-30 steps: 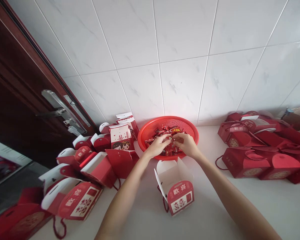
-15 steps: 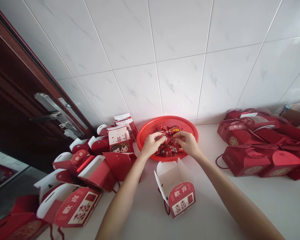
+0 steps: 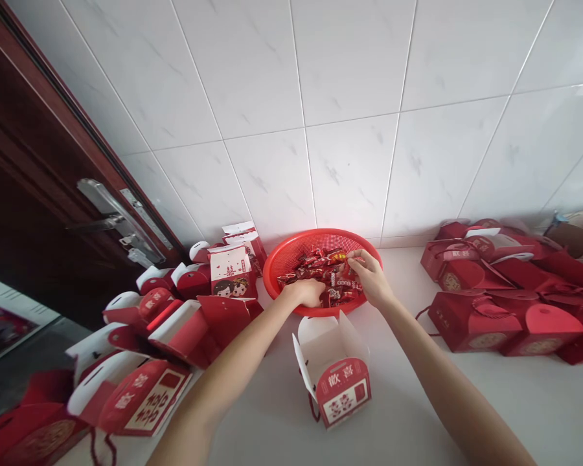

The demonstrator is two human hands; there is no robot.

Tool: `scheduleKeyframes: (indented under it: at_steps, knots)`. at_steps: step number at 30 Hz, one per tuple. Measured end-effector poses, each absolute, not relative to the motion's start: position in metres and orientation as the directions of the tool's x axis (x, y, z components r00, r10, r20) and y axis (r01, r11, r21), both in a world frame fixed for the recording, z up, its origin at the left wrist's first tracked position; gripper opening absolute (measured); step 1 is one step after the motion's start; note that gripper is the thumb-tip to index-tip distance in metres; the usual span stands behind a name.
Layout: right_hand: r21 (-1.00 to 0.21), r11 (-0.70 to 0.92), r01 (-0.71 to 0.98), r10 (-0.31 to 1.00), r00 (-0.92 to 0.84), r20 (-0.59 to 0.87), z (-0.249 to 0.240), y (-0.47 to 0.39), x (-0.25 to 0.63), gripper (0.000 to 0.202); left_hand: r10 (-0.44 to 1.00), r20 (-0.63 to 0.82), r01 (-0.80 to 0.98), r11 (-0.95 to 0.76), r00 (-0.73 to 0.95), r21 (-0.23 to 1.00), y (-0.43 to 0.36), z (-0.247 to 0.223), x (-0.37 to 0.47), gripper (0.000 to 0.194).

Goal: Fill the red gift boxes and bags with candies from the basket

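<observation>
A red plastic basket stands against the wall, with many red-wrapped candies inside. My left hand is low at the basket's front left, fingers curled down among the candies; its fingertips are hidden. Over the right side of the basket, my right hand pinches a red-wrapped candy between thumb and fingers. In front of the basket, between my forearms, is an open red and white gift box. Its flaps stand up, the white inside shows, and a dark red cord hangs at its left.
Several open red gift boxes crowd the left side of the white table. Closed red boxes stand in rows on the right. Behind is a tiled wall; a dark wooden door with a metal handle is at the left.
My left hand has moved down and toward the front of the basket, its fingers now among the candies. My right hand has shifted slightly right. The view has moved a little.
</observation>
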State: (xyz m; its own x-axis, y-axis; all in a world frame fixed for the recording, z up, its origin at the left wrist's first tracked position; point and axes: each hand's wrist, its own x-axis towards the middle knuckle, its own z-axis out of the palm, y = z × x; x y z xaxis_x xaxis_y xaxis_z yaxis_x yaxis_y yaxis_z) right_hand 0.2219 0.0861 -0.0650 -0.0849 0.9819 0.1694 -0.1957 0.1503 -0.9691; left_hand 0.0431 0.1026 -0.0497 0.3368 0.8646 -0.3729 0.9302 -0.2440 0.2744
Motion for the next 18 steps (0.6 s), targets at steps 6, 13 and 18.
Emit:
scheduleKeyframes:
  at_steps: [6, 13, 18]
  knots:
    - [-0.977, 0.104, -0.186, 0.991, -0.066, 0.118, -0.066, 0.087, 0.221, 0.024, 0.871, -0.390, 0.954, -0.256, 0.298, 0.157, 0.113, -0.065, 0.055, 0.014]
    - [-0.979, 0.103, -0.174, 0.991, -0.069, 0.117, -0.064, 0.085, 0.222, 0.031, 0.867, -0.353, 0.928, -0.276, 0.352, 0.248, 0.110, -0.055, 0.050, 0.023]
    - [-0.976, 0.123, -0.182, 0.990, -0.041, 0.133, -0.063, 0.086, 0.222, 0.031, 0.914, -0.209, 0.886, -0.248, 0.348, 0.392, 0.104, -0.045, 0.042, 0.019]
